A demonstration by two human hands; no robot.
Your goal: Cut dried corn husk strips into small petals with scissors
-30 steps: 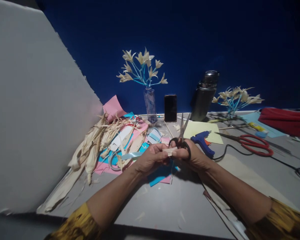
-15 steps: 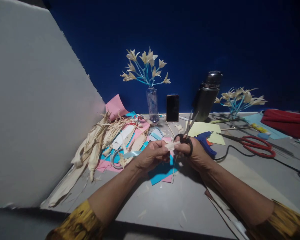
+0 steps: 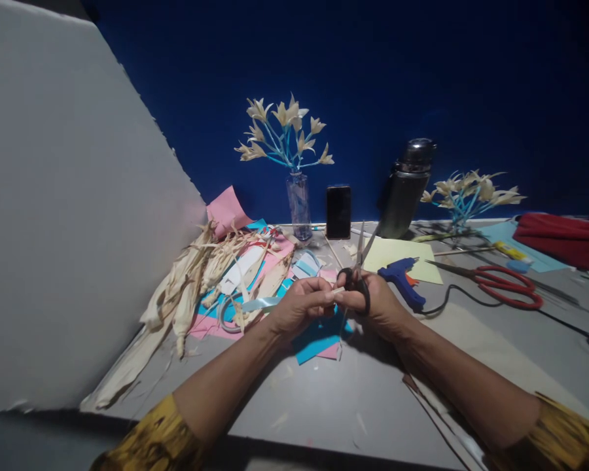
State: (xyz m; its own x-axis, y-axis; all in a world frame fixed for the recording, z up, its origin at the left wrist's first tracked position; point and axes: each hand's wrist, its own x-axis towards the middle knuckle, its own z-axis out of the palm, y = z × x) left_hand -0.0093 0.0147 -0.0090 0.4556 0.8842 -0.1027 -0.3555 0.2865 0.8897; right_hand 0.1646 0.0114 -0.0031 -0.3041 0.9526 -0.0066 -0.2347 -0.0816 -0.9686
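Observation:
My left hand (image 3: 307, 302) pinches a small pale strip of husk (image 3: 339, 290) between thumb and fingers. Fingertips of my right hand (image 3: 375, 302) meet the strip from the other side. Black-handled scissors (image 3: 360, 275) hang on the fingers of my right hand, blades parted and pointing away from me. Beneath both hands lie blue paper (image 3: 314, 343) and pink paper (image 3: 330, 352). A thin thread-like strand dangles below the fingertips.
Dried corn husks (image 3: 184, 294) heap at left over coloured paper. Behind stand a glass vase (image 3: 299, 203) of husk flowers, a phone (image 3: 338, 212) and a flask (image 3: 406, 190). At right lie a blue glue gun (image 3: 401, 281), red-handled scissors (image 3: 505, 286) and red cloth (image 3: 564, 242).
My hands have drawn closer together, and less of the pale strip shows between them, looking folded or rolled smaller. The scissors have shifted slightly left with my right hand.

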